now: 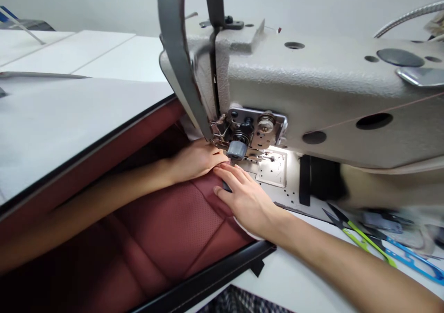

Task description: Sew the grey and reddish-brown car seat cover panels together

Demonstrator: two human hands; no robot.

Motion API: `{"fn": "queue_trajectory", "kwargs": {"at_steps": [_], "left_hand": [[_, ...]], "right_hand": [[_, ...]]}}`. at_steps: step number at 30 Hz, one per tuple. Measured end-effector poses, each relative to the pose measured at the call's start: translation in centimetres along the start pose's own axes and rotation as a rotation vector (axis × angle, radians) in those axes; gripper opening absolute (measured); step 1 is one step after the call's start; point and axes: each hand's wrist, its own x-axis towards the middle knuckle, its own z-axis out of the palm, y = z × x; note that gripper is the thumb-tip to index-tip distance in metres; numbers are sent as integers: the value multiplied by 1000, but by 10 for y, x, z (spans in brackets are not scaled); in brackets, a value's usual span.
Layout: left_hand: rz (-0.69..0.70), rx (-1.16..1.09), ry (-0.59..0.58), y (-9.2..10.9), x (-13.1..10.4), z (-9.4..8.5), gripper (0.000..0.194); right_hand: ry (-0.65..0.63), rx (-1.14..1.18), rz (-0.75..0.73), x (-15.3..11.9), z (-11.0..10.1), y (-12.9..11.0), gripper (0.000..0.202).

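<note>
A dark red leather cover (173,225), with a finely perforated panel and black trim, lies bunched under the head of a sewing machine (312,86). My left hand (196,160) reaches inside the cover's raised far side, its fingers closed on the leather right beside the presser area. From the right, my right hand (249,199) grips the same edge, thumb and fingers bent over a fold close to the left fingertips. The needle and the exact stitching point are hidden behind the grey thread-tension knob (237,150) and my fingers.
Green-handled thread snips (362,239) and blue-handled snips (412,257) lie on the white table at the right. A lit metal slide plate (272,167) sits under the machine arm. Long grey metal lever (183,63) hangs in front of the machine head. White tabletop (104,53) extends behind.
</note>
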Motion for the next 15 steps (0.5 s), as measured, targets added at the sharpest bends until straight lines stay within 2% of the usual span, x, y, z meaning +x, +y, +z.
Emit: {"fn": "queue_trajectory", "kwargs": {"at_steps": [3,5,9,12,15], "left_hand": [[-216,-167,77,-7,-1,7,22],[-268,-176,82,-16,1,10,21],[-156,-208,-17,-37,3,7,27],[-29,-368,-105,-46,4,3,30],[25,-412,-136,-46,4,-2,29]], "right_hand": [[-70,33,11,-1,-6,2,23],[-138,42,-25,1,-11,6,24],[-164,41,-98,14,-19,13,19],[-141,14,-51,23,-19,11,22],[-130,-29,-9,20,-15,2,21]]}}
